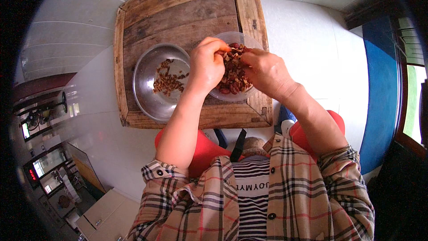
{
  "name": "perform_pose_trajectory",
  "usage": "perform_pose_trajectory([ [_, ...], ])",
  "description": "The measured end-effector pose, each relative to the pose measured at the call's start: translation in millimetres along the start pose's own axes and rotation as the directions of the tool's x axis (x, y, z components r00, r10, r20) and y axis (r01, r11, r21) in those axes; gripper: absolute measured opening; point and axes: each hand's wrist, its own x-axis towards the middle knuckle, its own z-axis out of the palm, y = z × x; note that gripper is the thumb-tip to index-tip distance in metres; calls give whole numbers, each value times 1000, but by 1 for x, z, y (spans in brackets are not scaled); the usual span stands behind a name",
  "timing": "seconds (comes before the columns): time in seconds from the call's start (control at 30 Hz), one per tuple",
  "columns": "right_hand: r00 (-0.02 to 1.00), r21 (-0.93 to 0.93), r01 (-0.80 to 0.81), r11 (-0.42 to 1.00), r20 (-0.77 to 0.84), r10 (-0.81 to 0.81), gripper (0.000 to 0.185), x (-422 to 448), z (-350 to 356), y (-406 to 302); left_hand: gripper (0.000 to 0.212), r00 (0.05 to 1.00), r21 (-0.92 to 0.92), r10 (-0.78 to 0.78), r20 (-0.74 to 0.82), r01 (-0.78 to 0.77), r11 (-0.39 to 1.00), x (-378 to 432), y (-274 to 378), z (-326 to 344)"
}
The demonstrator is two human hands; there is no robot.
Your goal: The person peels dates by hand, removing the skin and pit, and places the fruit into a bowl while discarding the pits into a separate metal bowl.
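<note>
My left hand (208, 63) is over the left side of a clear plastic bowl (214, 94), its thumb and fingers pinched around a dried red date (220, 52). Across from it, my right hand (265, 68) reaches over the bowl's right side, fingertips closed on a dark red date piece (246, 50). Whole dates and torn brown pieces (234, 70) fill the bowl between both hands. To the left, a stainless steel bowl (142, 83) holds a loose heap of small brown pieces (167, 82). My left forearm covers part of its right rim.
Both bowls stand on a square wooden table (180, 10) with a raised-looking plank border. My knees in red trousers (210, 150) are at its near edge. Pale floor tiles (311, 47) surround it. A blue panel (381, 107) lies to the right, and a pale cabinet (103, 216) stands lower left.
</note>
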Motion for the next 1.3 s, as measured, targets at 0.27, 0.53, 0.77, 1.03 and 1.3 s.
perform_pose_trajectory([
  [0.27, 975, -24, -102, 994, 194, 105, 12, 0, -8, -10, 22, 989, 266, 52, 140, -88, 960, 7, -6, 19],
  [0.53, 963, 201, -267, 942, 103, 251, 21, 6, -4, 5, 16, 997, 142, 71, 5, -71, 987, 6, 8, 5],
  [0.77, 950, 410, -311, 857, 154, 271, 23, 17, -12, -7, 18, 984, 57, 167, 56, -170, 984, -16, 22, -9],
  [1.03, 996, 309, -86, 947, 53, 73, 16, 15, -19, -14, 14, 955, -306, -215, 206, 271, 912, -19, 25, -18],
  [1.3, 915, 605, -357, 712, 72, 398, 19, 23, -14, -21, 11, 990, -333, -95, 101, 124, 935, -21, 33, -18],
])
